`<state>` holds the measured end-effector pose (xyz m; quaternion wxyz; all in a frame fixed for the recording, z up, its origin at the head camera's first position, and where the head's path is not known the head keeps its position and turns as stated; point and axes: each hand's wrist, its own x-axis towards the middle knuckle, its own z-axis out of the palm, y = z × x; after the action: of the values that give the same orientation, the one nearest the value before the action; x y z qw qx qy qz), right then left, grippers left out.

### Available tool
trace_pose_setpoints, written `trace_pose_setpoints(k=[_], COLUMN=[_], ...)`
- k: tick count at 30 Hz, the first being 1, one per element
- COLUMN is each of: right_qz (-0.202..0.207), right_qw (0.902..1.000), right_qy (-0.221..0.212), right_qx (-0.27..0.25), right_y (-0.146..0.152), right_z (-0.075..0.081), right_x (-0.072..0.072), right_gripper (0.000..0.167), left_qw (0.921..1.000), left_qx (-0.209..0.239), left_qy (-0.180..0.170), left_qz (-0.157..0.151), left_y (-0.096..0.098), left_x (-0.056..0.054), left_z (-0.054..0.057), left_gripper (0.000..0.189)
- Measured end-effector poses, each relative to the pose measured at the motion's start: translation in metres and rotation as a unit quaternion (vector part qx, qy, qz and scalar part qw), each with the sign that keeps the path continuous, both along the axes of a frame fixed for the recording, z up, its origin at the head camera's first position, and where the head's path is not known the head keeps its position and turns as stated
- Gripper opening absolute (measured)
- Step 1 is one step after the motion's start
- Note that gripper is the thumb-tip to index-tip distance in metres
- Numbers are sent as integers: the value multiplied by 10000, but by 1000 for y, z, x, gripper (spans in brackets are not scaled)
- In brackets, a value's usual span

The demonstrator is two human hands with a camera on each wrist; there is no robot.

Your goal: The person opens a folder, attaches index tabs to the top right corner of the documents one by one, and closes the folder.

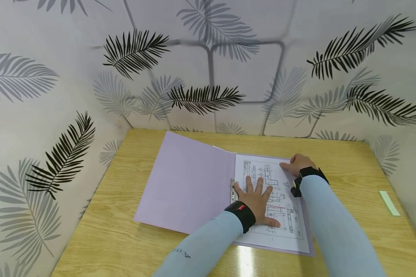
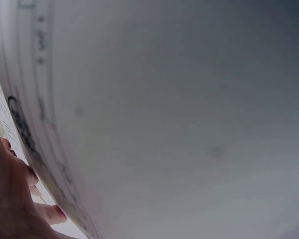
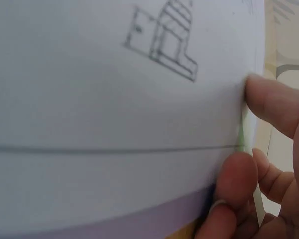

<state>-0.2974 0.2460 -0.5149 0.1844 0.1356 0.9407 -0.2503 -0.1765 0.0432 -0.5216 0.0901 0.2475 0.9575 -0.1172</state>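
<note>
A lilac ring folder (image 1: 187, 181) lies opened out, with printed sheets (image 1: 284, 238) of technical drawings on its right side. My left hand (image 1: 254, 202) rests spread on the top sheet, fingers apart, near the metal ring clip (image 1: 232, 190). At the upper right corner of the sheets is my right hand (image 1: 302, 163), its fingers curled at the edge. The right wrist view shows a thin pale green sticky note (image 3: 244, 137) at the paper's edge, pinched between thumb (image 3: 276, 102) and fingers. Much of that note is hidden by the fingers.
The folder lies on a wood-grain table (image 1: 114, 246). Further right on it is a pale green strip (image 1: 389, 203), like a sticky note pad. A leaf-patterned curtain (image 1: 208, 77) surrounds the table at the back and sides.
</note>
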Motion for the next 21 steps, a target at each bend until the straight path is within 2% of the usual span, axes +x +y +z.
trace_pose_setpoints(k=[5, 12, 17, 21], right_qz=[125, -35, -69, -186], right_qw=[9984, 9922, 9929, 9971], right_qy=[-57, -36, 33, -11], right_qx=[-544, -1246, -1190, -739], right_y=[17, 28, 26, 19], right_z=[-10, -14, -15, -10], right_x=[-5, -6, -4, -5], right_gripper=[63, 41, 46, 59], left_qw=[9999, 9999, 9999, 9999], left_qx=[-28, 31, 36, 25], left_qy=[-113, -107, -107, -58], left_qz=[56, 73, 91, 86], left_y=[4, 5, 4, 5], left_x=[-5, -7, -7, -8], left_z=[-12, -16, -19, -20], left_gripper=[124, 125, 126, 127])
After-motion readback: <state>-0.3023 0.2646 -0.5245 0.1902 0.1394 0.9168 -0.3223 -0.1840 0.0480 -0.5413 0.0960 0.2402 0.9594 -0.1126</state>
